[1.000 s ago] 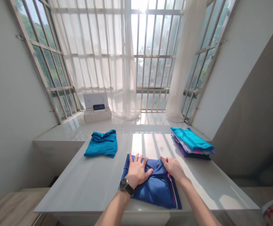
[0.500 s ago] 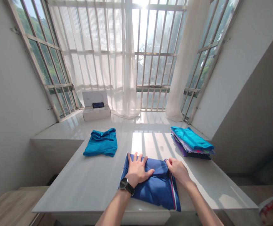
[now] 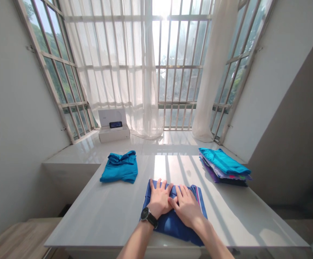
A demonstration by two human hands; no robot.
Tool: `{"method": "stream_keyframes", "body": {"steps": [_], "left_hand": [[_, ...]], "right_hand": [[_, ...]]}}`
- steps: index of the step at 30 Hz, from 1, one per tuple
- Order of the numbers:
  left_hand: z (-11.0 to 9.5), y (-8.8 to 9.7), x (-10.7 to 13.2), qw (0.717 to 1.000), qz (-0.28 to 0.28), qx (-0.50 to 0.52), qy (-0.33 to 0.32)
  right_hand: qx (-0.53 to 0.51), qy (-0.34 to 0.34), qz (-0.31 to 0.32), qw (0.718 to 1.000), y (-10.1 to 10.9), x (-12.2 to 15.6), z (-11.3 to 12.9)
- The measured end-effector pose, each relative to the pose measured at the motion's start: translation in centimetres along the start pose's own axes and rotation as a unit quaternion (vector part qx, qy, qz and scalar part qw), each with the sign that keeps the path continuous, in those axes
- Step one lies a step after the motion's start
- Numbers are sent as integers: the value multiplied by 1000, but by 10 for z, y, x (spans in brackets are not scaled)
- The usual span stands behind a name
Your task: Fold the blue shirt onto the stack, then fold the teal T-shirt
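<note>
A folded dark blue garment (image 3: 172, 223) with a white and red stripe along its right side lies near the table's front edge. My left hand (image 3: 159, 198), with a black watch on the wrist, rests flat on its upper left part, fingers spread. Beside it, my right hand (image 3: 186, 205) also lies flat on the cloth with fingers stretched out. The two thumbs meet or overlap near the middle. Both hands cover part of the garment's upper half.
On the white table (image 3: 91, 219), a folded teal garment (image 3: 120, 169) lies at the left. A stack of folded clothes (image 3: 223, 165), bright teal on top, stands at the right. Behind, a white box (image 3: 114, 133) with a phone (image 3: 116, 124) sits on the sill near the curtains.
My right hand has let go of the garment's upper right edge and moved left, flattening onto the cloth beside my left hand. The left hand stays on the garment. The view has shifted slightly.
</note>
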State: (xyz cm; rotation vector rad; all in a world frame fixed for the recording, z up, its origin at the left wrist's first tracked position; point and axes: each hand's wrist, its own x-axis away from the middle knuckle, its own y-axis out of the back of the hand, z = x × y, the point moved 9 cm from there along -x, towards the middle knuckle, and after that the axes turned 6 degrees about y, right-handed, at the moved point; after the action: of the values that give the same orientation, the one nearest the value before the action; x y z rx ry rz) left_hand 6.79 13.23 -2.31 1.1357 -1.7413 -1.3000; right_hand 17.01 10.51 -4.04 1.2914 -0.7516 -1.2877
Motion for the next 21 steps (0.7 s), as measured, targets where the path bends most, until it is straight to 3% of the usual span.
{"method": "stream_keyframes", "body": {"steps": [4, 8, 11, 15, 18, 21], "left_hand": [[0, 4, -2, 999, -32, 6, 3], [-9, 13, 6, 999, -48, 5, -7], [-28, 16, 30, 995, -46, 40, -84], [-44, -4, 75, 982, 31, 67, -174], [-46, -14, 100, 978, 42, 45, -200], [-46, -19, 116, 974, 63, 32, -217]], "right_hand": [[-32, -12, -28, 999, -11, 26, -45], [-24, -12, -30, 999, -15, 36, -57], [-27, -25, -40, 999, -16, 40, -55], [-83, -45, -45, 994, -11, 53, -57], [-163, -37, -38, 985, -1, 76, -56], [-281, -51, -82, 955, 12, 115, -61]]}}
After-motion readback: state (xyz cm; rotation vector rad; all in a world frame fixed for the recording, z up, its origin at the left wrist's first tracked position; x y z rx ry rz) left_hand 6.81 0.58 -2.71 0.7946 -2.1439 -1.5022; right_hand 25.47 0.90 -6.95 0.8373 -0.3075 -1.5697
